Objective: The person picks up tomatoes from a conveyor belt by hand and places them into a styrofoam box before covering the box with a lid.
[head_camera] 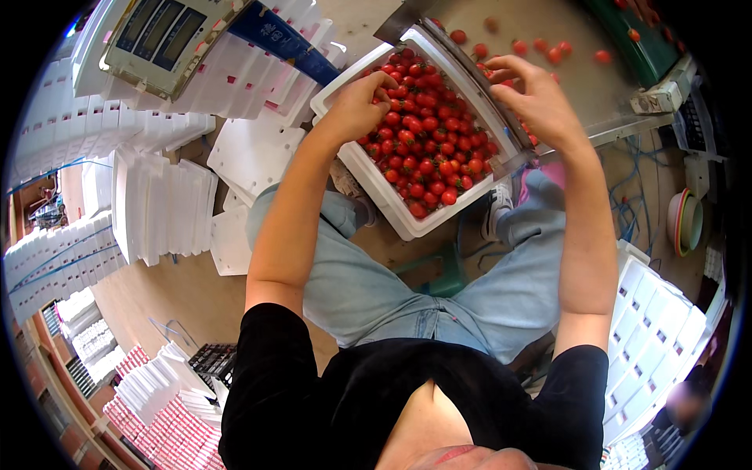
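A white foam box (388,208) full of cherry tomatoes (432,135) stands tilted in view between my knees. My left hand (363,106) is over its upper left part, fingers bent down at the tomatoes; whether it grips one is hidden. My right hand (531,97) is beyond the box's right side, above the metal edge of a sorting table (587,94), thumb and fingers apart. Several loose tomatoes lie on that table, some close to my right fingertips. A metal chute lip (476,82) runs along the box's right rim.
A digital scale display (164,35) on a blue post (288,41) stands at upper left. Stacked white foam boxes (652,341) and foam lids (164,205) flank me. A green bin (634,47) is at upper right, nested bowls (684,222) at right. Blue straps lie on the floor.
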Motion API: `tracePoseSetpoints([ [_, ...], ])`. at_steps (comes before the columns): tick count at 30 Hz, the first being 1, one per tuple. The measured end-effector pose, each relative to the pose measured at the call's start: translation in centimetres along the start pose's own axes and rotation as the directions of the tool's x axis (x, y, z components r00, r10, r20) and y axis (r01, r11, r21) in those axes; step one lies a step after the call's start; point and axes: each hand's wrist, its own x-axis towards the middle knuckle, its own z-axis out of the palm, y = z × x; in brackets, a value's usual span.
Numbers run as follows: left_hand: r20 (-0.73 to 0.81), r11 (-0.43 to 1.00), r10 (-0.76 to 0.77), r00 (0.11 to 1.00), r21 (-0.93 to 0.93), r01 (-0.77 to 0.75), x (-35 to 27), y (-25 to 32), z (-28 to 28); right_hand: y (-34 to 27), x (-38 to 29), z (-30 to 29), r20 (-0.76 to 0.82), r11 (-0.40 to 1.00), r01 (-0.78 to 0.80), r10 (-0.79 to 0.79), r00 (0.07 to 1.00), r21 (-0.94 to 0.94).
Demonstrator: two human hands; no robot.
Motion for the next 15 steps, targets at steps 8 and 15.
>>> tracePoseSetpoints([
  [8,0.023,0.985,0.026,0.999,0.171,-0.029,0.4,0.6,0.2,0.5,0.1,-1.8,-0.122,0.995,-0.042,0.031,0.992,-0.087],
  [15,0.225,0.933,0.137,0.965,0.298,-0.202,-0.4,0.4,2.8,0.0,0.0,-1.7,-0.126,0.98,-0.071,0.048,0.991,-0.188],
])
